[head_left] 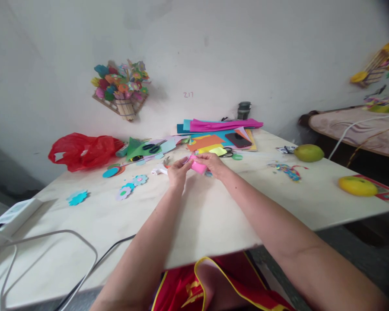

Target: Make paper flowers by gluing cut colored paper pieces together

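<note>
Between both hands, over the middle of the table, is a small bright pink piece of paper or craft foam (pixel 198 166). My left hand (pixel 178 172) pinches its left edge with thumb and fingers. The fingers of my right hand (pixel 213 164) grip its upper right side. A white glue-gun-like tool (pixel 160 169) lies just left of my left hand. Scissors (pixel 227 152) with dark handles rest beyond my right hand, beside yellow paper (pixel 216 151). Paper flowers (pixel 140 180) in blue and lilac lie to the left.
Coloured sheets (pixel 227 125) and a phone (pixel 238 139) are stacked at the back, near a dark jar (pixel 244 110). A red plastic bag (pixel 84 152) sits back left. Two mangoes (pixel 309 153) (pixel 357 186) lie right. Cables (pixel 61 232) cross the front left.
</note>
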{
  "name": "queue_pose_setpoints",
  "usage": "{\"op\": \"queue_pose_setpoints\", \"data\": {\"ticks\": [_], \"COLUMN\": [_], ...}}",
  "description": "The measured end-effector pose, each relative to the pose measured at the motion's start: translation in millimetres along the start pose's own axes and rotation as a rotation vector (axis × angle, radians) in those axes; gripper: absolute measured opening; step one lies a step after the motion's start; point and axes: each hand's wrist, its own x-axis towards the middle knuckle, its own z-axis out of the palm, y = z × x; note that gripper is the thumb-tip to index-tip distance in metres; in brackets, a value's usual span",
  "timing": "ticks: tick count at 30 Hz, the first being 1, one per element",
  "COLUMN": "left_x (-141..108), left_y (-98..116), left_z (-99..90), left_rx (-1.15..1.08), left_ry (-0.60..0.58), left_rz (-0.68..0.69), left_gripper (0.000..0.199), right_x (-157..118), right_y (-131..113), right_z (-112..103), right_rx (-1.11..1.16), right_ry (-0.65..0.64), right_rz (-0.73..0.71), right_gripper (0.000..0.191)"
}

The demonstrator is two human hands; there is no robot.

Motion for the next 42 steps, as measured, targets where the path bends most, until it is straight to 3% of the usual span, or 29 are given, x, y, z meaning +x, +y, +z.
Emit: {"op": "queue_pose_setpoints", "data": {"ticks": [7,28,34,42], "left_x": [-13,-12,-12,-13], "left_y": [16,13,15,13], "left_z": [4.1,3.2,3.0,3.7], "left_rx": [-0.023,0.048,0.032,0.054], "left_ry": [-0.144,-0.147,-0.136,-0.159], "left_rz": [-0.071,-0.062,-0.067,-0.054], "left_gripper": [0.052,0.044,0.045,0.044], "right_x": [-1,0,2,0], "right_y": [-3,-2,1,1], "right_z": [2,0,-3,-1], "right_rx": [-0.015,-0.189,-0.140,-0.132], "right_ry": [0.057,0.080,0.010,0.070], "right_rz": [-0.028,-0.102,-0.062,-0.071], "right_gripper": [0.037,0.036,0.038,0.032]}}
